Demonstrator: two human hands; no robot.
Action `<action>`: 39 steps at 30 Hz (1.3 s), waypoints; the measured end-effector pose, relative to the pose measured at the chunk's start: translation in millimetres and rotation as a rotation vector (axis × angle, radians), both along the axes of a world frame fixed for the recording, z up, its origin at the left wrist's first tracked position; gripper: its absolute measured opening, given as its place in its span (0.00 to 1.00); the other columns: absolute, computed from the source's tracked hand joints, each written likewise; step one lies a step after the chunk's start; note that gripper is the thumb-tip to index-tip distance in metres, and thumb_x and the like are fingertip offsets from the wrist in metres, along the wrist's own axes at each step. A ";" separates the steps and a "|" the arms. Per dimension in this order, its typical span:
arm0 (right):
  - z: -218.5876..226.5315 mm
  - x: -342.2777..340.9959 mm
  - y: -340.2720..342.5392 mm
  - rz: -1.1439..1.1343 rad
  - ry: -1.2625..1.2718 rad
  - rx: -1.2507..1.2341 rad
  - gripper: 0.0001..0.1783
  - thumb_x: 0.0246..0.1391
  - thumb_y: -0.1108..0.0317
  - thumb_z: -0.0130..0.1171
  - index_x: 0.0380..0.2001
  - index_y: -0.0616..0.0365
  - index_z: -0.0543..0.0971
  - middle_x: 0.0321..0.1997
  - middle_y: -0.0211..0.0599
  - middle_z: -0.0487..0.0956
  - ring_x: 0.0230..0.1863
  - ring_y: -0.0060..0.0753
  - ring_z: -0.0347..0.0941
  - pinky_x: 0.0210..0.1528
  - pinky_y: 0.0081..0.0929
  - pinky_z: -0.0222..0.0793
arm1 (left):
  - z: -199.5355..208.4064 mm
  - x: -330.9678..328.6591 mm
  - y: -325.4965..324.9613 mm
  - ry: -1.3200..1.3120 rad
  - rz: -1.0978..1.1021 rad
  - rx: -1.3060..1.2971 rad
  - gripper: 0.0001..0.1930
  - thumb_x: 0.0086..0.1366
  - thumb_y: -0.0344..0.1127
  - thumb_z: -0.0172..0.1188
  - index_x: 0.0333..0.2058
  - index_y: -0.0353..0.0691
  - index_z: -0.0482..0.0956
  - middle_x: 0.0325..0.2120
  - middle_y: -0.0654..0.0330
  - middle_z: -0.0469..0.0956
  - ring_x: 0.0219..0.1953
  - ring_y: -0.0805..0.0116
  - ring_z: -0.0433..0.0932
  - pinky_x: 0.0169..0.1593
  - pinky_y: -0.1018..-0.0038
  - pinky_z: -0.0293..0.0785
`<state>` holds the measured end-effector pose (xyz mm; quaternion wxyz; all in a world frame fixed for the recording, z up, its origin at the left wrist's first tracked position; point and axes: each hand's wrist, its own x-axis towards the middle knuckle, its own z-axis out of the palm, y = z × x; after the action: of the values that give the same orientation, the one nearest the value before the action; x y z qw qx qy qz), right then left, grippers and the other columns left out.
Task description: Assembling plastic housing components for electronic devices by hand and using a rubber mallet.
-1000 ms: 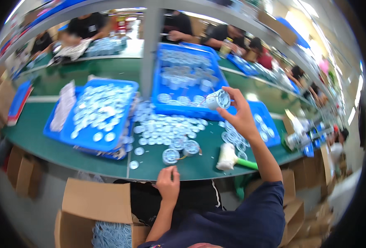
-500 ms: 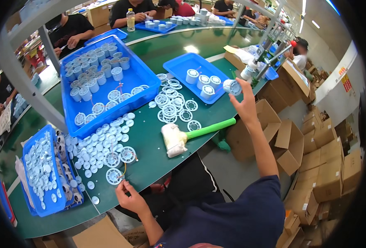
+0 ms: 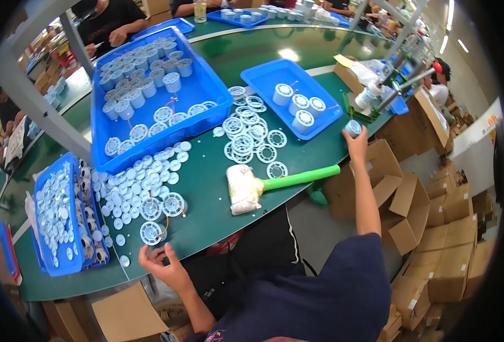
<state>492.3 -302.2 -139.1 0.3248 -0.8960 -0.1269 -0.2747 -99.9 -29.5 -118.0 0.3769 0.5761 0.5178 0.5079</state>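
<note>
At the table's right edge, my right hand (image 3: 357, 147) is closed around a small white plastic cylinder (image 3: 353, 128). My left hand (image 3: 165, 268) is open at the near edge, its fingers spread just below a white housing with a slotted ring top (image 3: 151, 233) and thin wires. Two similar housings, one of them a wired piece (image 3: 174, 204), stand just beyond it. Between my hands lies a mallet (image 3: 245, 189) with a pale wrapped head and a green handle. Several white cylinders (image 3: 299, 103) with slotted tops stand in a small blue tray (image 3: 259, 73).
A large blue bin (image 3: 198, 122) holds many white cups. Loose slotted rings (image 3: 242, 143) and small white discs (image 3: 144, 171) cover the green table. Another blue tray (image 3: 80, 228) of discs sits at left. A lever press (image 3: 397, 85) and cardboard boxes (image 3: 406, 199) are at right.
My right hand has moved down and away from the small tray, carrying the white cylinder toward the table's right edge. My left hand has let go of the wires and spread its fingers.
</note>
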 end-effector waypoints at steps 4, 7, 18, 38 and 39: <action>-4.1 -36.2 -12.7 -0.042 0.138 0.058 0.50 0.55 0.48 0.74 0.68 0.72 0.63 0.61 0.59 0.71 0.61 0.53 0.69 0.63 0.44 0.67 | 20.2 4.0 2.7 0.093 -0.034 -0.050 0.39 0.62 0.30 0.72 0.69 0.34 0.62 0.59 0.53 0.69 0.37 0.69 0.74 0.42 0.73 0.73; 27.1 -126.4 19.9 0.123 -0.075 0.006 0.29 0.66 0.62 0.63 0.63 0.68 0.69 0.62 0.54 0.70 0.63 0.54 0.67 0.66 0.46 0.63 | 19.9 8.2 18.3 0.236 -0.045 -0.025 0.36 0.61 0.30 0.74 0.66 0.36 0.68 0.57 0.53 0.71 0.36 0.68 0.73 0.40 0.74 0.73; 57.6 -290.3 142.7 1.085 -0.033 -0.315 0.35 0.47 0.75 0.65 0.62 0.63 0.74 0.58 0.49 0.76 0.60 0.55 0.71 0.66 0.47 0.62 | 22.7 10.6 6.0 0.370 -0.143 0.314 0.44 0.53 0.40 0.79 0.65 0.35 0.66 0.56 0.44 0.71 0.53 0.45 0.74 0.57 0.58 0.73; 81.7 -318.2 328.6 1.442 -0.079 -0.472 0.19 0.56 0.71 0.65 0.53 0.53 0.79 0.55 0.44 0.75 0.46 0.50 0.81 0.42 0.43 0.81 | 15.8 0.8 1.8 0.313 -0.284 0.359 0.34 0.50 0.36 0.80 0.57 0.44 0.78 0.53 0.48 0.72 0.47 0.53 0.78 0.50 0.63 0.76; 75.0 -314.8 336.9 1.434 -0.075 -0.466 0.19 0.56 0.71 0.65 0.53 0.53 0.79 0.55 0.44 0.75 0.46 0.50 0.81 0.42 0.43 0.81 | 18.4 1.6 3.7 0.235 -0.278 0.426 0.32 0.52 0.35 0.78 0.56 0.43 0.78 0.56 0.46 0.71 0.48 0.52 0.78 0.51 0.62 0.76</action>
<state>177.5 34.7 -64.1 0.2215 -0.6293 -0.7449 0.0078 -98.3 -25.8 -99.6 0.2508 0.7627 0.3556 0.4785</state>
